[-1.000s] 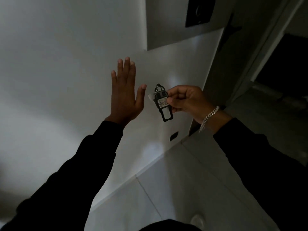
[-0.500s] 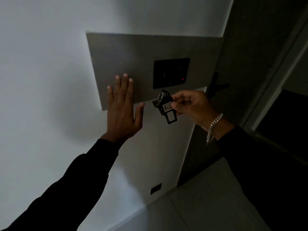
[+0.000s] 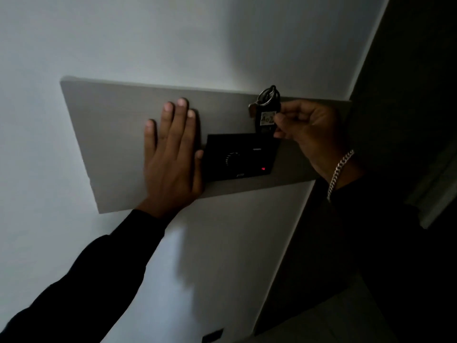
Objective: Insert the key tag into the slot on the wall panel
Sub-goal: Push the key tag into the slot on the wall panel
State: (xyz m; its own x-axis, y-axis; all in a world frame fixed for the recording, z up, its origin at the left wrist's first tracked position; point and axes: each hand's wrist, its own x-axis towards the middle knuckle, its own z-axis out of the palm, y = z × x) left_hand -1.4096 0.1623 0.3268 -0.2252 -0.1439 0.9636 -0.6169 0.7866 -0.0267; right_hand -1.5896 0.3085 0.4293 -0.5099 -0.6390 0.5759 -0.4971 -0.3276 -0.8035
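Head view: a black key tag (image 3: 267,117) bearing a pale handwritten label is standing upright against the top edge of a black switch unit (image 3: 241,158), its lower end meeting that edge near the unit's right corner; whether it is already entering a slot cannot be told in the dim light. A metal key ring (image 3: 269,95) is sticking up from the tag's top, crossing the upper edge of the grey wall panel (image 3: 111,134). The right hand (image 3: 309,129) is pinching the tag's right side between thumb and curled fingers, a silver chain bracelet (image 3: 340,170) hanging at the wrist above a dark sleeve (image 3: 385,243). A small red light (image 3: 263,168) is glowing low on the black unit, which is sitting in the right half of the panel. The left hand (image 3: 173,154) is lying flat on the panel just beside the unit, fingers extended and close together, the thumb touching the unit's left edge. The panel is mounted on a white wall (image 3: 123,38), with a dark doorway (image 3: 420,95) opening at the right.
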